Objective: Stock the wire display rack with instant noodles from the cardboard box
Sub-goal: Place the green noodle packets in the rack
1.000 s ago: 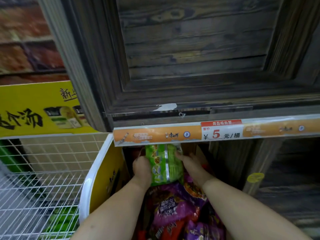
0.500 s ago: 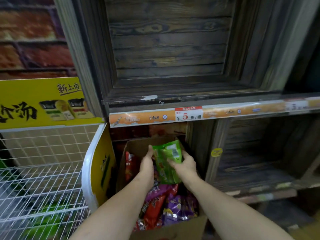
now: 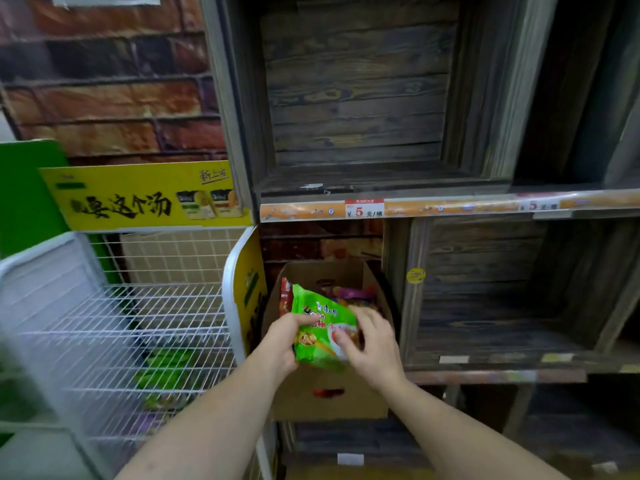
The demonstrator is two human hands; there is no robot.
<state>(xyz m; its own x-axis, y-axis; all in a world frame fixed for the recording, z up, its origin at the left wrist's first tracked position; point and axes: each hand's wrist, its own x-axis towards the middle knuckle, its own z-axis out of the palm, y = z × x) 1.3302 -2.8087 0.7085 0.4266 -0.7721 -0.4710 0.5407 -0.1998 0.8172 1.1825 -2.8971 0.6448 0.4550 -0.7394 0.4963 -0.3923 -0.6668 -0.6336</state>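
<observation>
Gripping a green instant noodle packet (image 3: 322, 327) at its left edge with the left hand (image 3: 284, 344), pinching its right side with the right hand (image 3: 372, 344). Held tilted just above the open cardboard box (image 3: 329, 400), right of the white wire display rack (image 3: 138, 327).

brick wall (image 3: 104, 98) left | wooden crates (image 3: 356, 98) right | price strip (image 3: 363, 209) between crate tiers

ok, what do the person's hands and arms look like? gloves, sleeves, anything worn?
Nothing worn that shows. The left hand and right hand have no gloves, and no watch, band or ring is visible. The forearms are uncovered to the frame edge, with no sleeve in view.
</observation>
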